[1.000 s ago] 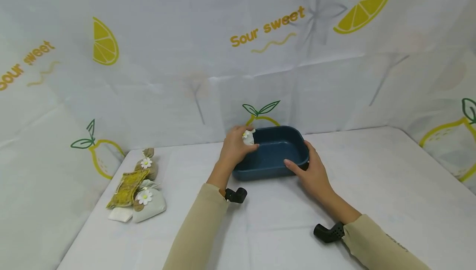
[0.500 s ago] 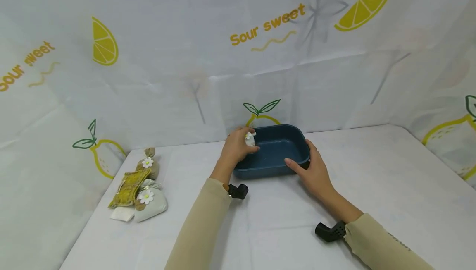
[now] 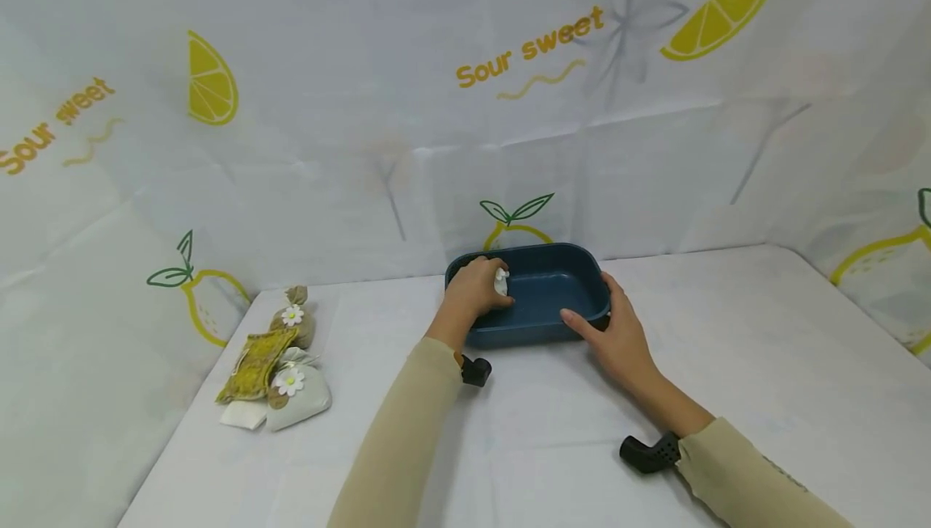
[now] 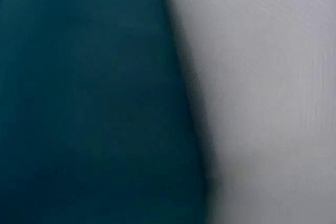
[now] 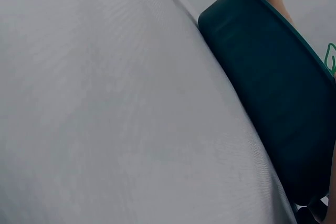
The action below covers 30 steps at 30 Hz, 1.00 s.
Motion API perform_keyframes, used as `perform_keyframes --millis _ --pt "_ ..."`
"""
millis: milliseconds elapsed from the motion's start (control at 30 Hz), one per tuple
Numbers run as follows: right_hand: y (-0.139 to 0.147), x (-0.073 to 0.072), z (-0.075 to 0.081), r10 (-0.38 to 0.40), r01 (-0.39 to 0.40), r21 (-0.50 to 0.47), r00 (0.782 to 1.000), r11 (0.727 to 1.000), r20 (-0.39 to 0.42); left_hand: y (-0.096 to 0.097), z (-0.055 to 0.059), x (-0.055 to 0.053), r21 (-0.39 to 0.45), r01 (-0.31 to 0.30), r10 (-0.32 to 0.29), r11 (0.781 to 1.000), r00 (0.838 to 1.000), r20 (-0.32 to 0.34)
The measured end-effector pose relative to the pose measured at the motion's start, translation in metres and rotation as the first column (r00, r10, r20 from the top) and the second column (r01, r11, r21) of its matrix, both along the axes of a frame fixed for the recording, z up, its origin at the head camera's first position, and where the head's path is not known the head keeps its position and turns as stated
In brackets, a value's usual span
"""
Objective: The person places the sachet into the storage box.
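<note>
A dark blue rectangular tub (image 3: 556, 293) stands on the white tabletop near the back cloth. My left hand (image 3: 471, 292) reaches down inside its left end, fingers and thumb around a small white pouch (image 3: 501, 282); most of the pouch is hidden by the hand. At the tub's right end my right hand (image 3: 617, 332) grips the wall, thumb at the front rim and fingers behind the corner. The left wrist view is filled by the tub's outer side (image 4: 100, 103), blurred, beside the table cloth. In the right wrist view the tub's long side (image 5: 262, 82) slants across the upper right.
Left on the table lies a heap: a brown pouch with a flower (image 3: 294, 327), a yellow patterned sachet (image 3: 258, 362), a pale pouch with a flower (image 3: 305, 399) and a flat white packet (image 3: 243, 414). A white lemon-print cloth (image 3: 327, 213) hangs behind.
My left hand has moved right and lower into the tub with the white pouch, uncovering the tub's back left corner. The right hand keeps its grip; the view has shifted slightly.
</note>
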State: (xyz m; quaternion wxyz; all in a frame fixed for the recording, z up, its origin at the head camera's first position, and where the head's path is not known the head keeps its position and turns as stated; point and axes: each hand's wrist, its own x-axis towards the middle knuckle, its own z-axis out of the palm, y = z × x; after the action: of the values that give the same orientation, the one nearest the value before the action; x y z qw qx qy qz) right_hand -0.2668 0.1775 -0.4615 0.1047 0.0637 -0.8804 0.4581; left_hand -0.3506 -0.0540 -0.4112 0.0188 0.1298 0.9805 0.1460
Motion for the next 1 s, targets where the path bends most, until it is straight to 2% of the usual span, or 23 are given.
perform_keyframes --millis 367,600,700,867,1000 --pt "0.001 -0.001 -0.002 0.000 0.000 0.007 1.000 1.000 -0.008 0.003 -0.006 -0.001 -0.016 0.008 -0.008 1.000 1.000 -0.004" --pt "0.002 -0.002 -0.003 0.003 -0.003 -0.001 1.000 1.000 -0.019 0.005 -0.002 0.005 -0.143 0.020 -0.025 0.990 0.999 -0.033" --pt "0.001 -0.002 -0.002 0.006 -0.006 -0.003 1.000 1.000 -0.022 0.005 0.001 0.009 -0.176 0.005 -0.014 0.984 0.999 -0.050" --pt "0.000 -0.002 -0.001 0.007 -0.008 -0.002 1.000 1.000 -0.023 -0.001 0.012 0.015 -0.137 -0.032 0.021 0.990 0.997 -0.080" --pt "0.001 -0.001 -0.001 -0.006 0.006 0.006 1.000 1.000 -0.023 -0.011 0.025 0.020 -0.067 -0.009 0.002 0.998 0.994 -0.112"
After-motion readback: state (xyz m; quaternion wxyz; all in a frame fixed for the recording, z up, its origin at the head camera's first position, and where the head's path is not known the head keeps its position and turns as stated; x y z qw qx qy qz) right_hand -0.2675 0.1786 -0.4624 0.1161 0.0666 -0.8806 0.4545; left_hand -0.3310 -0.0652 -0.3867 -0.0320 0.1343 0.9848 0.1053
